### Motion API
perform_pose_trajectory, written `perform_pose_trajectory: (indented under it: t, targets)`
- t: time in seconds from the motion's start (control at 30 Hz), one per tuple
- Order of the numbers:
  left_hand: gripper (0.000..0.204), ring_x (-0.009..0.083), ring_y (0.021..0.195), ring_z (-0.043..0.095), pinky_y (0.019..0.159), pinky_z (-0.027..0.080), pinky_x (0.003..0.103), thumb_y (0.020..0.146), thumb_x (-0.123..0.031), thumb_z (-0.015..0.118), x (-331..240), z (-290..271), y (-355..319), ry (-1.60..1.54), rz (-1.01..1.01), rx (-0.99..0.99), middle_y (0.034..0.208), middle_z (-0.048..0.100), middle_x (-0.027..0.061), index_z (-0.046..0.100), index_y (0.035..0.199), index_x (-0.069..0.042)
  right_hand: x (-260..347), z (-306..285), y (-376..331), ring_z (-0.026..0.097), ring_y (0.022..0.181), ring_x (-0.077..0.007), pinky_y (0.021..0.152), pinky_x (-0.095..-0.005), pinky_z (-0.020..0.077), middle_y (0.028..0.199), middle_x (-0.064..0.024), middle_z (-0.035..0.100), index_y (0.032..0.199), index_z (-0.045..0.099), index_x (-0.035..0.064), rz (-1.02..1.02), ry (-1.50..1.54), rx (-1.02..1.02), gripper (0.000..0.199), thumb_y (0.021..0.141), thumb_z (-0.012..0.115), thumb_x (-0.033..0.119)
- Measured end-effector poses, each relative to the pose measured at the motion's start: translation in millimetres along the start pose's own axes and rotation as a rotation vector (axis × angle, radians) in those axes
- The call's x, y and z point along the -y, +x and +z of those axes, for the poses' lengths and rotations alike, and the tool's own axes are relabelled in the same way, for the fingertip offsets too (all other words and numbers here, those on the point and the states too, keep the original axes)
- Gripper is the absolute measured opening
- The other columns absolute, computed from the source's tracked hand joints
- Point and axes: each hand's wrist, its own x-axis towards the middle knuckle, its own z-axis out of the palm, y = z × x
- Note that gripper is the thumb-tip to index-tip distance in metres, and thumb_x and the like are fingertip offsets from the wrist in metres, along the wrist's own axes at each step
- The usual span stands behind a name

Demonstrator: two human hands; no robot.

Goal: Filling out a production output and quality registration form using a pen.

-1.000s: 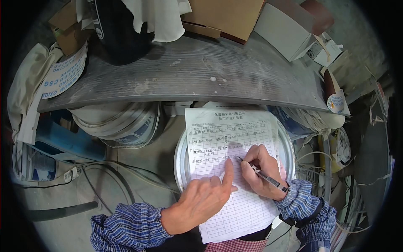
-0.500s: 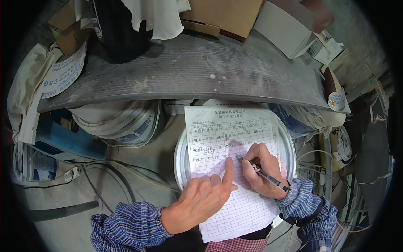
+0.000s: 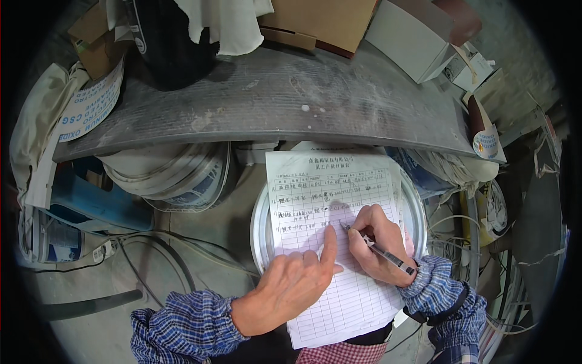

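A printed form (image 3: 339,291) with a ruled table and several handwritten rows lies on a round pale lid (image 3: 260,236), on top of other sheets. My right hand (image 3: 382,246) is closed around a pen (image 3: 391,258), its tip touching or just above a handwritten row. My left hand (image 3: 291,285) rests on the sheet's left part, holding nothing. Its index finger is stretched out to the same row, close beside the pen tip, with the thumb apart and the other fingers bent, their tips hidden.
A dusty grey bench top (image 3: 254,97) spans the far side, bearing a black container (image 3: 173,48), a white cloth (image 3: 233,24) and cardboard boxes (image 3: 327,24). Beneath it stand a white bucket (image 3: 194,182) and a blue plastic container (image 3: 85,194). Cables and a dark hose (image 3: 91,305) cross the floor.
The view has shifted very slightly. My right hand and the pen stay at the same row, with barely any movement; my left finger keeps its place.
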Motion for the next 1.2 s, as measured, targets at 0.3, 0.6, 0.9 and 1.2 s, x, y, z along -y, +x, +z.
perform_pose_trajectory:
  t: [0.3, 0.6, 0.9, 1.2]
  targets:
    - [0.065, 0.0132, 0.035, 0.047, 0.035, 0.038, 0.031, 0.095, -0.041, 0.061, -1, -2, 0, 0.023, 0.009, -0.058, 0.048, 0.049, 0.0013, 0.047, 0.136, 0.008, 6, -11, -3, 0.058, 0.075, -0.0105, 0.066, -0.0266, 0.0485, 0.084, -0.0092, 0.059, 0.096, 0.046, -0.0005, 0.089, 0.151, -0.158, 0.014, 0.093, 0.058, 0.006]
    - [0.06, 0.0147, 0.038, 0.056, 0.037, 0.043, 0.03, 0.095, -0.035, 0.062, -3, -8, 1, 0.005, 0.035, -0.058, 0.047, 0.055, 0.0047, 0.051, 0.128, 0.014, 1, -32, -13, 0.056, 0.079, -0.0078, 0.066, -0.0244, 0.047, 0.089, -0.0051, 0.057, 0.106, 0.049, -0.0008, 0.191, 0.349, -0.04, 0.019, 0.092, 0.06, 0.007]
    - [0.044, 0.0175, 0.046, 0.063, 0.039, 0.045, 0.031, 0.091, -0.016, 0.059, -27, -11, 21, 0.233, 0.043, -0.047, 0.054, 0.06, 0.0067, 0.056, 0.119, 0.016, -3, -40, -24, 0.059, 0.078, -0.0103, 0.067, -0.0258, 0.0504, 0.089, -0.0079, 0.059, 0.107, 0.049, -0.0016, 0.165, 0.382, 0.014, 0.021, 0.091, 0.06, 0.009]
    - [0.049, 0.0135, 0.046, 0.061, 0.04, 0.046, 0.027, 0.078, -0.008, 0.06, -41, 0, 21, 0.261, 0.063, -0.083, 0.057, 0.059, 0.0045, 0.056, 0.12, 0.017, -11, -38, -26, 0.063, 0.077, -0.0127, 0.072, -0.0274, 0.0529, 0.089, -0.011, 0.063, 0.106, 0.05, -0.0031, 0.08, 0.27, 0.007, 0.022, 0.091, 0.062, 0.008]
